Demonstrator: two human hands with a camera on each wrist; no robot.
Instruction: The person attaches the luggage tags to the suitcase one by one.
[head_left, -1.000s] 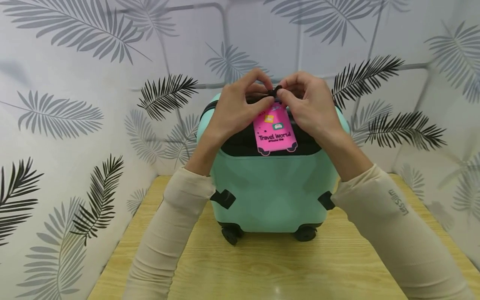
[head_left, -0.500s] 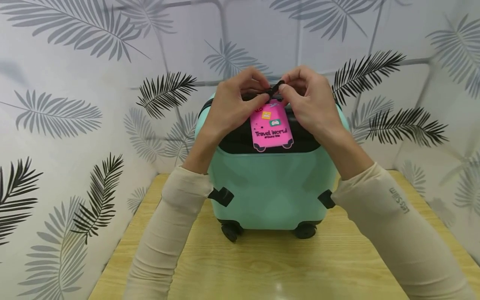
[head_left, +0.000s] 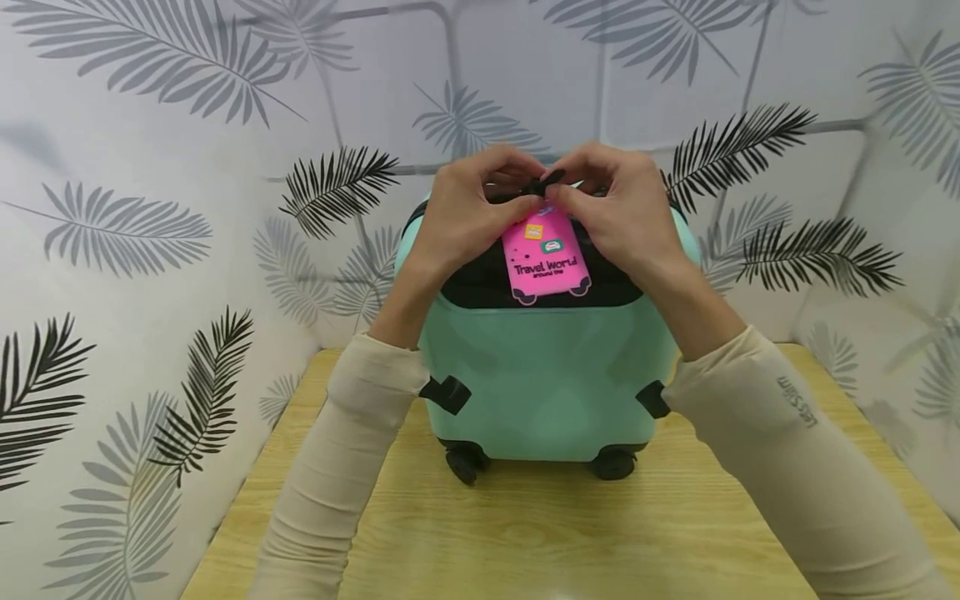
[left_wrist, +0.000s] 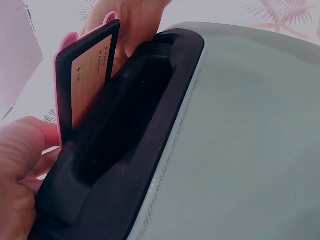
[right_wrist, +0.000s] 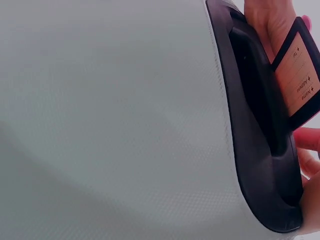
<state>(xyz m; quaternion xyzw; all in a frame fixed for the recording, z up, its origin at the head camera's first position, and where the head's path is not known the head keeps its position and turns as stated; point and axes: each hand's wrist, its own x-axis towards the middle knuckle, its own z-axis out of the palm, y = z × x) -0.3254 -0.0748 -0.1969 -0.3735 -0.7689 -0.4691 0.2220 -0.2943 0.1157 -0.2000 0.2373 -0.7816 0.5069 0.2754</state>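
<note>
A mint-green suitcase (head_left: 551, 383) stands upright on its wheels in the head view, with a black recessed panel at its top. A pink luggage tag (head_left: 549, 260) printed "Travel World" hangs against that panel. My left hand (head_left: 467, 212) pinches the tag's black strap (head_left: 553, 177) from the left. From the right, my right hand (head_left: 624, 204) pinches it too, thumbs close together, and the strap's free end sticks up between the fingertips. Both wrist views show the back of the tag, with a label card (left_wrist: 91, 82) in a dark frame. Fingers hide how the strap is threaded.
The suitcase rests on a light wooden table (head_left: 510, 542). Behind and beside it are pale walls (head_left: 225, 192) with a leaf print. Black corner pieces (head_left: 450, 395) sit on the suitcase's sides, and black wheels (head_left: 613, 463) are below.
My right fingertips rose slightly with the strap's end half a second ago. Now they have come down and left, closer to my left fingertips. The suitcase stays in place.
</note>
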